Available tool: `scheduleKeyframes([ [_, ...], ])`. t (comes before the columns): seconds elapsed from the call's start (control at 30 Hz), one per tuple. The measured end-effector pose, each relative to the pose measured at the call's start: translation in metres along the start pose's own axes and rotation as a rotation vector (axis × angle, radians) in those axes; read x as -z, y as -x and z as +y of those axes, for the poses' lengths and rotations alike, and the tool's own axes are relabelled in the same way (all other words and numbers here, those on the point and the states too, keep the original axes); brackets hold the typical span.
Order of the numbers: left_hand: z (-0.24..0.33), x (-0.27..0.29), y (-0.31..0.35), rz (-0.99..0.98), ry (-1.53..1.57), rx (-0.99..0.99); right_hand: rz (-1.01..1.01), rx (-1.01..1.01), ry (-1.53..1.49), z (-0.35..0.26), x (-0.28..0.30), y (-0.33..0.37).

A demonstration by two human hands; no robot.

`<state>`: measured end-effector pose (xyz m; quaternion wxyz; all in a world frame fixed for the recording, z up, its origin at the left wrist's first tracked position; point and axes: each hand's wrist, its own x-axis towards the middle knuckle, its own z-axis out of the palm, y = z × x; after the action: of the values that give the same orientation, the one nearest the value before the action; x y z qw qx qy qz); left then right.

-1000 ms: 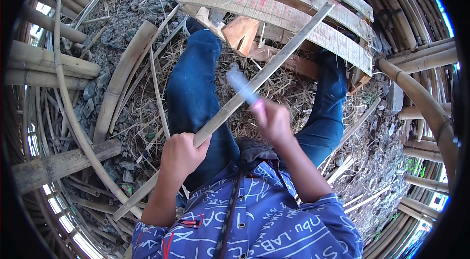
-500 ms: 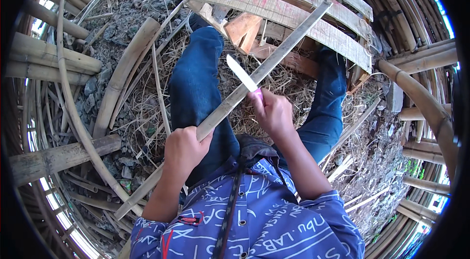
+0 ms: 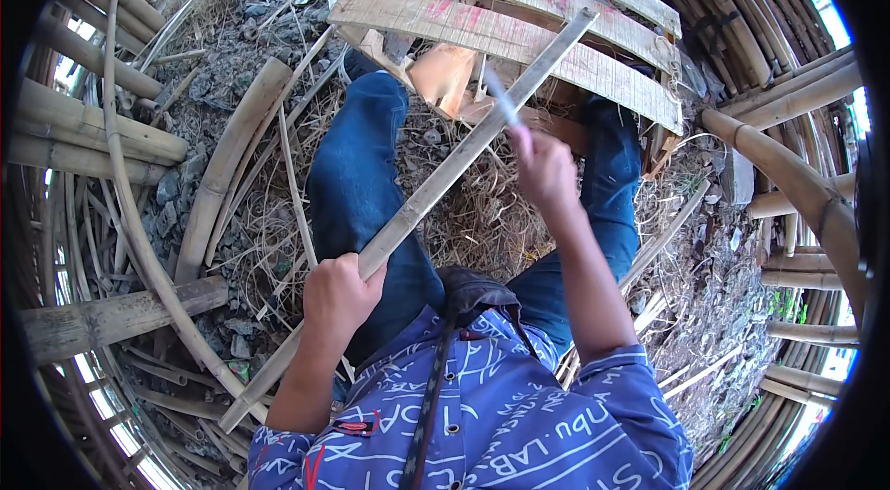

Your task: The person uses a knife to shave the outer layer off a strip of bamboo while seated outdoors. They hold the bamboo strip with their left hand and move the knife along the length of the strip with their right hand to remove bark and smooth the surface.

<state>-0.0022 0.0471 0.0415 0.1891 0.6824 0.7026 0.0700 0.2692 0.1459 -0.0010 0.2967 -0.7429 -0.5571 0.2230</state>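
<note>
A long, flat bamboo strip [image 3: 434,189] slants from my left side up to the slatted wooden crate [image 3: 464,25], its far end lying over the slats. My left hand [image 3: 343,297] is closed round the strip near my left thigh. In my right hand [image 3: 545,165] is a knife [image 3: 502,99] with a pink handle, gripped in a closed fist. Motion smears the blade, which crosses the upper half of the strip. Whether its edge touches the strip, I cannot tell. My legs in blue jeans [image 3: 357,170] are spread on either side of the ground between.
Straw and shavings [image 3: 473,216] cover the ground between my legs. Thick bamboo poles [image 3: 232,170] and a bent bamboo pole [image 3: 139,221] stand at the left. More bamboo poles [image 3: 793,170] line the right side. Grey rubble [image 3: 218,54] lies at the back left.
My right hand has moved the knife farther up along the strip, away from me. My left hand keeps its hold on the strip. The whole view has shifted slightly.
</note>
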Motion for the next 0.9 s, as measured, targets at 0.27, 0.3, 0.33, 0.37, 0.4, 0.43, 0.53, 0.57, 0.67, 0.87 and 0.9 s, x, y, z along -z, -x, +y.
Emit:
scheduleKeyframes([
  [0.27, -0.009, -0.005, 0.004, 0.053, -0.093, -0.036, -0.168, 0.102, 0.232, 0.004, 0.018, -0.004],
  [0.3, -0.008, -0.005, 0.003, 0.063, -0.083, -0.045, -0.031, 0.038, 0.219, 0.007, 0.022, -0.014],
  [0.33, -0.008, -0.006, 0.004, 0.073, -0.075, -0.054, -0.026, -0.026, 0.226, 0.008, 0.033, -0.023],
  [0.37, -0.008, -0.005, 0.002, 0.075, -0.076, -0.055, -0.044, -0.007, 0.223, 0.011, 0.033, -0.029],
  [0.4, -0.008, -0.006, 0.002, 0.077, -0.081, -0.063, -0.078, 0.024, 0.225, 0.012, 0.029, -0.026],
  [0.43, -0.008, -0.006, 0.002, 0.079, -0.087, -0.072, -0.112, 0.055, 0.227, 0.011, 0.025, -0.017],
  [0.53, -0.012, -0.006, 0.002, 0.082, -0.099, -0.065, -0.298, 0.160, 0.281, -0.009, 0.016, 0.014],
  [0.57, -0.012, -0.007, 0.002, 0.079, -0.098, -0.060, -0.320, 0.200, 0.299, -0.010, 0.016, 0.017],
  [0.67, -0.011, -0.007, 0.004, 0.095, -0.086, -0.061, -0.061, 0.003, 0.227, 0.014, 0.030, -0.013],
  [0.87, -0.009, -0.007, 0.000, 0.079, -0.087, -0.048, -0.211, 0.110, 0.295, -0.022, 0.013, 0.014],
  [0.9, -0.009, -0.008, 0.000, 0.094, -0.098, -0.072, -0.283, 0.189, 0.297, -0.032, 0.005, 0.028],
])
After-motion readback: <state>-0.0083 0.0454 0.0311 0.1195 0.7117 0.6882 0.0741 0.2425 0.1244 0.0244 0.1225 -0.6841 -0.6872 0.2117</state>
